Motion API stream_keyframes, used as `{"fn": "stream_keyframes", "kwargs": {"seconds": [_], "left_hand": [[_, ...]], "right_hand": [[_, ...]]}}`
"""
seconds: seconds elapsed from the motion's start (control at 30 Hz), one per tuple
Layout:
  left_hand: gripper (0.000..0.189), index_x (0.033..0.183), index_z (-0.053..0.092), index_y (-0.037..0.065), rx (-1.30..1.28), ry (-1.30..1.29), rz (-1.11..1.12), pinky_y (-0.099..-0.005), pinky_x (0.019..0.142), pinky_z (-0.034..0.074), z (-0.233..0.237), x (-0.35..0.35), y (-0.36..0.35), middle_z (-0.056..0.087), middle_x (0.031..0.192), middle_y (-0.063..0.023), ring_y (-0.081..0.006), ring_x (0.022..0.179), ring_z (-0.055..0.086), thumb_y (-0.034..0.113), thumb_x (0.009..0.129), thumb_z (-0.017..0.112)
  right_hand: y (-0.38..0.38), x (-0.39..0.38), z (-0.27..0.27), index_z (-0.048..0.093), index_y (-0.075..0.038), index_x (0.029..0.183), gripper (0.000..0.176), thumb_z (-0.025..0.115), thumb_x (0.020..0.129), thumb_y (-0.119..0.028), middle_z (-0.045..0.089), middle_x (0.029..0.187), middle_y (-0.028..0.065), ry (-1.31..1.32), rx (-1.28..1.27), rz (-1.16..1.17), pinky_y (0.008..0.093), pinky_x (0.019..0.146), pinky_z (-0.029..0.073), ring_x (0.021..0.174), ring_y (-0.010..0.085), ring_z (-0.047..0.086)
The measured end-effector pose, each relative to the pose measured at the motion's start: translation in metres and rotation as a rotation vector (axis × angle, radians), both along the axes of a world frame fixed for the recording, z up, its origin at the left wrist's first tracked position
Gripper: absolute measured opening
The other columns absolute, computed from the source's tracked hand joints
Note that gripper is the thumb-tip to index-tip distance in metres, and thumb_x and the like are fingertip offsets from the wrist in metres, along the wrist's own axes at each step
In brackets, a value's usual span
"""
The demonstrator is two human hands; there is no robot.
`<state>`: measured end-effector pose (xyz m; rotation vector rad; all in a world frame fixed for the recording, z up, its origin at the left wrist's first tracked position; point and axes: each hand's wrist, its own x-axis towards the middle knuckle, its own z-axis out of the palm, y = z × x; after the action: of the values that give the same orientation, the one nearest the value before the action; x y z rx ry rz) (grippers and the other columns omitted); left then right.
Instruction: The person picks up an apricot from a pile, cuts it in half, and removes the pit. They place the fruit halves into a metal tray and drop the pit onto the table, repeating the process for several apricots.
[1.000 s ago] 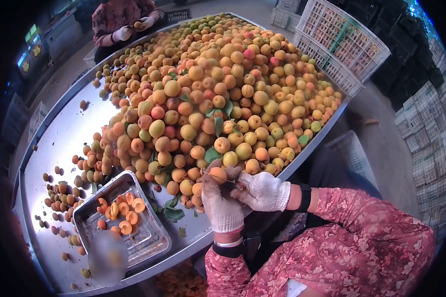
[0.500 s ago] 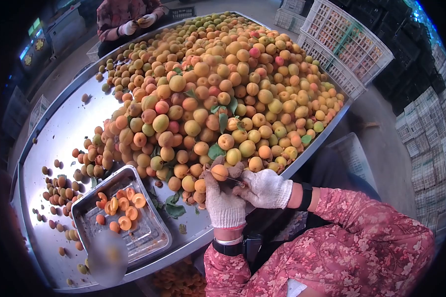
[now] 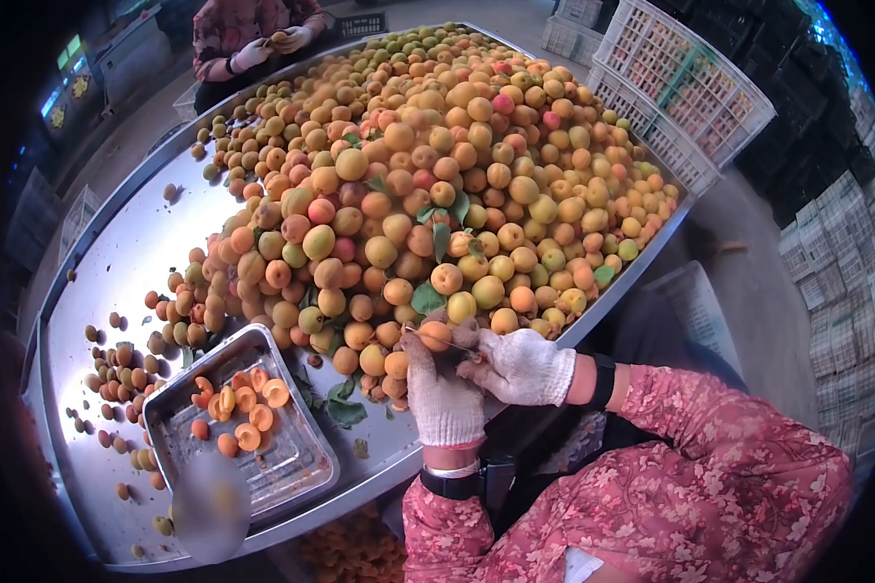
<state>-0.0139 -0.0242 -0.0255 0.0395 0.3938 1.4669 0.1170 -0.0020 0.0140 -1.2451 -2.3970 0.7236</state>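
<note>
An orange apricot (image 3: 435, 337) is pinched in the gloved fingers of my left hand (image 3: 447, 398), at the near edge of the heap. Close against it, my right hand (image 3: 527, 369), also gloved, is closed round a small knife (image 3: 444, 343). Its thin blade lies across the apricot; the handle is hidden in the fingers. A large heap of apricots (image 3: 399, 228) rises just beyond both hands. To the left, a metal tray (image 3: 301, 466) holds several opened apricot halves (image 3: 248, 400) showing orange flesh.
A metal table (image 3: 107, 291) with a raised rim carries the fruit, loose leaves (image 3: 344, 412) and scattered apricots. Across it, another person's gloved hands (image 3: 272, 47) hold a fruit. Plastic crates (image 3: 685, 83) stand at the far right, with more stacked crates (image 3: 836, 282) beyond.
The thin blade now shows lying across the apricot, and my right hand has shifted slightly. My left hand keeps hold of the fruit. The whole view has moved a little.
</note>
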Motion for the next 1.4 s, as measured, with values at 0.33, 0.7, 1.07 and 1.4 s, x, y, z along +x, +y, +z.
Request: {"fn": "stream_keyframes", "kwargs": {"seconds": [0.33,0.7,1.07,1.4], "left_hand": [[0.064,0.130,0.046,-0.001,0.002,0.471,0.171,-0.0366,0.091,0.048,0.017,0.002,0.001,0.060,0.112,-0.0147,-0.0232,0.101,0.059,0.054,0.097,0.045],[0.054,0.122,0.049,0.000,-0.030,0.071,0.057,-0.0415,0.096,0.046,0.016,-0.002,0.000,0.059,0.115,-0.0196,-0.0300,0.107,0.057,0.048,0.096,0.053],[0.038,0.126,0.047,-0.002,0.155,0.201,0.043,-0.0404,0.096,0.049,0.025,0.000,-0.002,0.056,0.123,-0.0190,-0.0296,0.111,0.058,0.017,0.093,0.056],[0.050,0.134,0.042,-0.006,0.210,0.052,-0.077,-0.0411,0.104,0.043,0.021,0.003,0.003,0.052,0.128,-0.0193,-0.0310,0.121,0.052,0.009,0.088,0.052]], "right_hand": [[0.002,0.000,0.001,0.052,-0.001,0.102,0.030,0.060,0.092,-0.029,0.061,0.068,0.0184,0.011,-0.035,0.029,0.0432,0.054,0.050,0.064,0.0390,0.063],[0.013,0.002,0.025,0.053,0.002,0.103,0.038,0.050,0.098,-0.035,0.063,0.070,0.0092,0.304,-0.688,0.055,0.0355,0.053,0.049,0.058,0.0228,0.063],[0.012,0.020,0.020,0.054,-0.002,0.110,0.035,0.057,0.094,-0.033,0.063,0.073,0.0189,0.079,-0.272,0.095,0.0404,0.061,0.051,0.071,0.0344,0.066],[0.019,0.015,0.034,0.054,-0.003,0.119,0.046,0.071,0.085,-0.028,0.064,0.075,0.0164,0.271,0.035,-0.083,0.0374,0.060,0.052,0.071,0.0340,0.067]]}}
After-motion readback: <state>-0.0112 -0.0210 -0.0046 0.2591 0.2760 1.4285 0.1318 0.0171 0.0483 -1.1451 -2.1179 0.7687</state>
